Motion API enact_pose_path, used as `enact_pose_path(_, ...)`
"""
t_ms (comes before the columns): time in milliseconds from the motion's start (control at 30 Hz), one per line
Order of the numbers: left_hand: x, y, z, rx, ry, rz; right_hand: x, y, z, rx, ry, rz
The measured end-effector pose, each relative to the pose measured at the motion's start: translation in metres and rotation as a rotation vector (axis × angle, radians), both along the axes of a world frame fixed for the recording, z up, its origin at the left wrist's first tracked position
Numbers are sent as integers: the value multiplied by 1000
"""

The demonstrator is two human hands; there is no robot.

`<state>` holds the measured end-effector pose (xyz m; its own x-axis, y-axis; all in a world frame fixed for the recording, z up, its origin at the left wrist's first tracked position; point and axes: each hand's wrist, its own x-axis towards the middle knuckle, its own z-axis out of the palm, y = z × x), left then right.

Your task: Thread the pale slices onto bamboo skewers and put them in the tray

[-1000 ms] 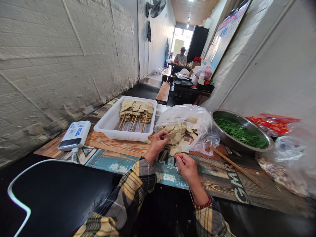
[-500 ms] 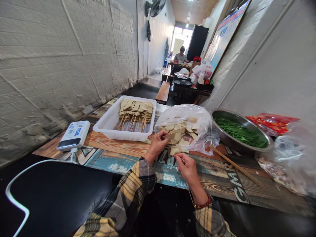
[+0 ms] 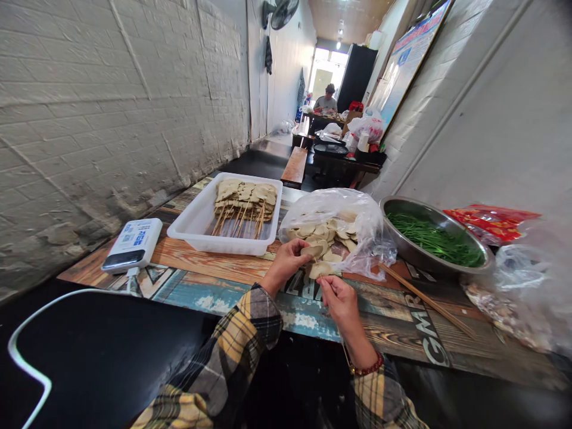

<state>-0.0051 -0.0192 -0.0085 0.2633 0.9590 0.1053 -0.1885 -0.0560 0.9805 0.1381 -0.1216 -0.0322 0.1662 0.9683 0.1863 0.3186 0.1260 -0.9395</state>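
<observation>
My left hand [image 3: 286, 261] pinches a pale round slice [image 3: 313, 251] at the mouth of a clear plastic bag [image 3: 353, 208] full of the same slices. My right hand [image 3: 339, 301] grips a thin bamboo skewer [image 3: 318, 275] that carries a slice [image 3: 320, 270] on its upper end, just under the left hand's slice. Both hands hover over the wooden table [image 3: 210, 268] in front of the bag. A white plastic tray [image 3: 196, 226] behind my left hand holds several finished skewers [image 3: 245, 202].
A steel bowl of green chives [image 3: 435, 238] stands right of the bag, with loose bamboo skewers [image 3: 429, 302] lying before it. More plastic bags [image 3: 527, 280] sit far right. A white device [image 3: 132, 243] lies at left near a brick wall. A person sits at a far table [image 3: 328, 100].
My left hand has lowered its slice toward the skewer tip, closing the gap to the slice on the skewer. The right hand has risen slightly.
</observation>
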Motion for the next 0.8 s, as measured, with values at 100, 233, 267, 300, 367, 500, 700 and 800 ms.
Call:
enact_pose_path(100, 1, -4, 4, -58, -50, -65, 0, 0, -1, 3, 47, -5)
enact_pose_path(233, 1, -8, 9, -99, -121, -96, 0, 0, -1, -6, 79, -1)
enact_pose_path(267, 2, -8, 10, -107, -139, -99, 0, 0, -1, -12, 82, 1)
enact_pose_path(300, 2, -9, 10, -119, -157, -103, 0, 0, -1, -17, 87, 3)
enact_pose_path(367, 1, -9, 11, -149, -186, -114, 0, 0, -1, -21, 99, 8)
enact_pose_path(500, 1, -7, 9, -194, -215, -107, 0, 0, -2, -14, 102, 10)
enact_pose_path(700, 1, -5, 7, -159, -189, 3, 0, 0, -1, 7, 75, 8)
enact_pose_path(800, 1, -5, 7, -156, -214, 18, 0, 0, -2, 19, 42, 4)
